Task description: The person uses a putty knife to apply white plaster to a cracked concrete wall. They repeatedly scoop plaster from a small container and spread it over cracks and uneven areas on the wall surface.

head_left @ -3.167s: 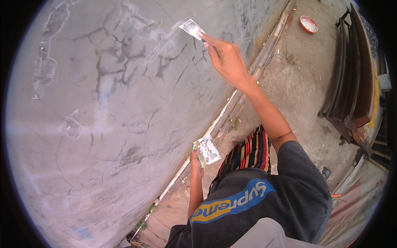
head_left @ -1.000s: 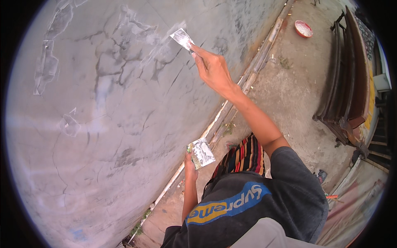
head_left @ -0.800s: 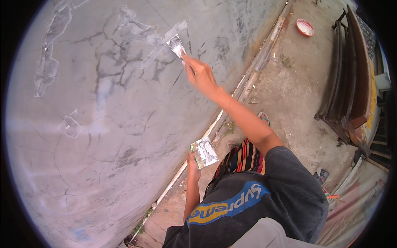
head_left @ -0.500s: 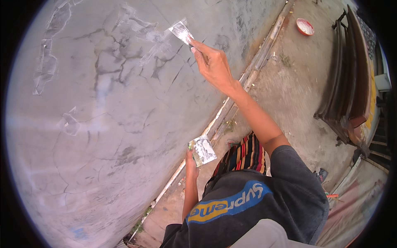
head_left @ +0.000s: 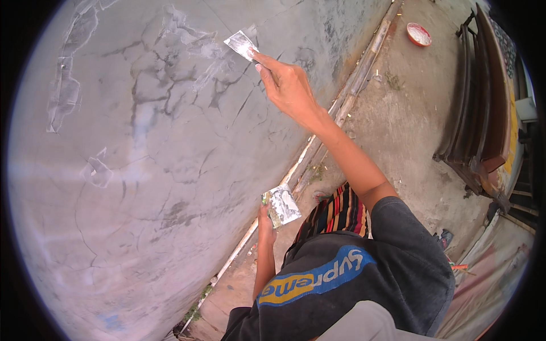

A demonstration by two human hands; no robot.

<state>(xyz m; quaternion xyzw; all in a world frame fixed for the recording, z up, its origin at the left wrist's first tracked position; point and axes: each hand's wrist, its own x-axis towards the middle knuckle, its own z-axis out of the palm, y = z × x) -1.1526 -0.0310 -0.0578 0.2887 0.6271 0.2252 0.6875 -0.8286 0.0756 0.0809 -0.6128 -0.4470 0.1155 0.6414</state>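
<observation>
1. Head view, right hand (head_left: pixel 287 85): arm stretched up and out to the grey wall (head_left: pixel 170 170). Fingers closed around the handle of a putty knife (head_left: pixel 241 44), index finger laid along it toward the blade.
2. The blade lies flat on the plaster, up and to the left of the fingertips, at the edge of a pale filled patch (head_left: pixel 193 40) over the dark branching cracks (head_left: pixel 153 74). Its long axis runs diagonally, from the hand at lower right to the blade tip at upper left.
3. Left hand (head_left: pixel 264 219): held low, close to the body, well apart from the blade. Fingers wrapped on a second flat scraper (head_left: pixel 281 204) smeared with white filler, its face tilted upward.
4. Right hand is the one at the wall; the left is nearer the pipe (head_left: pixel 307 153) at the wall's foot.
5. Away on the floor (head_left: pixel 409 113): a red bowl (head_left: pixel 419 34) of white paste, out of reach of either hand.
</observation>
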